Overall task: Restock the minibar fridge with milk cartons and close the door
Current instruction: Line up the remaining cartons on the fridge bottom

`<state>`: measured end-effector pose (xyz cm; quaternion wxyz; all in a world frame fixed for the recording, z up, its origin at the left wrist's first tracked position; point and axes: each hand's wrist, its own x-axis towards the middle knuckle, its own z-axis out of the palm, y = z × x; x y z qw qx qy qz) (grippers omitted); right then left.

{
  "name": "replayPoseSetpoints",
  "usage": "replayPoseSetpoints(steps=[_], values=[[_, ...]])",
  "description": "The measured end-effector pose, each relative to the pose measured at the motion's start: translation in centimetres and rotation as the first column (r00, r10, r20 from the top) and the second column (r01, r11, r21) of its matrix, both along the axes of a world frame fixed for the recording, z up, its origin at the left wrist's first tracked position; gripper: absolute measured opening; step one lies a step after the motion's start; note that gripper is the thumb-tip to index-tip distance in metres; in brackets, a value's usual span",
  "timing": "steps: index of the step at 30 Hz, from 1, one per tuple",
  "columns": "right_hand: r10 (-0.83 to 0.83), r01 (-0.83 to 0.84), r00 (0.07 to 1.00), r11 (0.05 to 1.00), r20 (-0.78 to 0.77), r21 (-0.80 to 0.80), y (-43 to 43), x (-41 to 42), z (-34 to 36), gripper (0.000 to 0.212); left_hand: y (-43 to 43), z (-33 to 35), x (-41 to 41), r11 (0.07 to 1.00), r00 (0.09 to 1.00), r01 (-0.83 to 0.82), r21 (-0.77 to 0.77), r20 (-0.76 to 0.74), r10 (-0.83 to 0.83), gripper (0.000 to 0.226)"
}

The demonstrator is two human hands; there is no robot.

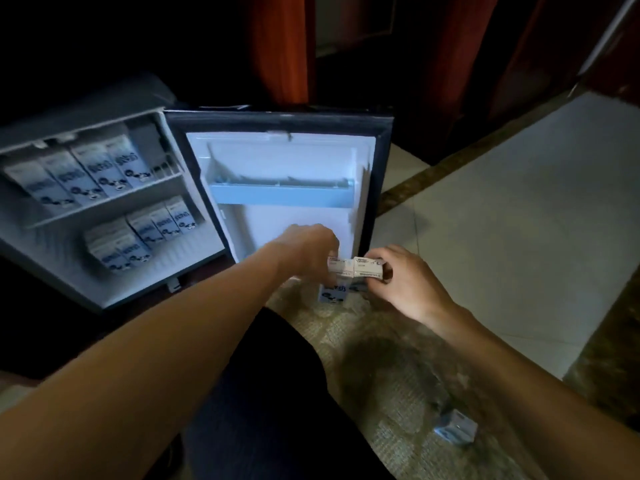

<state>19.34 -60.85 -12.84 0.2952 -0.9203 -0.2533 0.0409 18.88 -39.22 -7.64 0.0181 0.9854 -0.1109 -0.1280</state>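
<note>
Cartons [86, 171] fill fridge [194, 251] shelves; left hand [308, 251] and right hand [408, 282] each grip another.

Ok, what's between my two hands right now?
Two milk cartons, side by side and touching: the left hand grips one, the right hand the other. The head view shows it.

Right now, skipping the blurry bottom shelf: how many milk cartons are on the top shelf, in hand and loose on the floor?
Top-shelf cartons: 4
Held cartons: 2, one in the left hand, one in the right hand
Loose carton on the rug: 1
Total: 7
</note>
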Motion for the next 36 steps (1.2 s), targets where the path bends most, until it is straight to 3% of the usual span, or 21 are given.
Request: replayPoseSetpoints(steps=[5, 19, 36], values=[[0.174, -0.174, 0.985, 0.985, 0.019, 0.019, 6.2, 0.5, 2.9, 0.036, 6.8, 1.8, -3.7, 0.986, 0.973, -0.165, -0.036, 0.158, 0.168, 0.053], [0.454, -0.451, 0.884, 0.891, 0.107, -0.056, 26.2, 0.9, 4.0, 0.029, 23.6, 0.8, -10.9, 0.882, 0.847, -0.461, -0.097, 0.249, 0.47, 0.037], [0.53, -0.518, 0.846, 0.843, 0.061, -0.142, 43.4, 6.6, -5.1, 0.038, 37.0, -9.7, -6.3, 0.781, 0.735, -0.615, -0.11, 0.278, 0.618, 0.039]])
